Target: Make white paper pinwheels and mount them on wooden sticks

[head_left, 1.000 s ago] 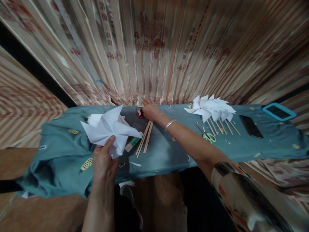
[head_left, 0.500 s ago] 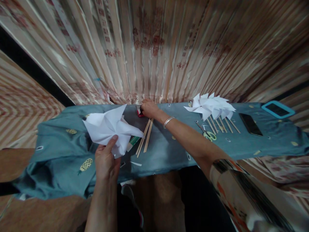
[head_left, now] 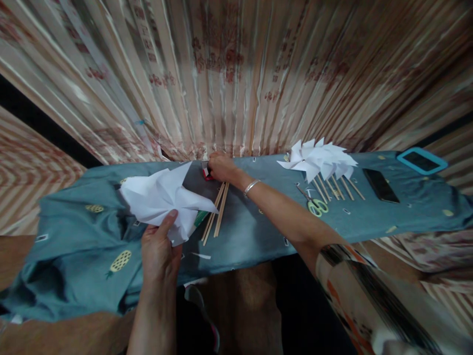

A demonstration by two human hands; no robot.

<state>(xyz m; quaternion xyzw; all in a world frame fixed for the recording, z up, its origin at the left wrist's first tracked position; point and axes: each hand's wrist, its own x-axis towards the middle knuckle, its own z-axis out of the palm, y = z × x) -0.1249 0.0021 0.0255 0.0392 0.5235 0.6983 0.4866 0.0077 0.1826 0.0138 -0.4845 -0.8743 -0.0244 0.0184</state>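
Note:
My left hand (head_left: 160, 244) pinches a folded white paper pinwheel (head_left: 173, 199) near its lower blade, thumb on top. More white paper shows behind it, and I cannot tell whether that is a separate piece. Across the cloth, my right hand (head_left: 221, 166) reaches down at a small red box (head_left: 207, 172) near the back edge. Its fingers are bent together there, and what they hold, if anything, is hidden. Several wooden sticks (head_left: 216, 214) lie between my hands. A green and white box (head_left: 199, 218) is partly covered by the pinwheel.
Several finished-looking pinwheels on sticks (head_left: 318, 158) overlap at the right. Scissors with pale green handles (head_left: 318, 207) lie in front of them. Farther right are a dark phone (head_left: 380, 185) and a blue-framed device (head_left: 422, 161). A pleated curtain (head_left: 229, 98) hangs behind the cloth-covered surface (head_left: 254, 236).
The view has shifted slightly, moving the scene a little left. My left hand still holds the pinwheel, and my right hand stays at the red box.

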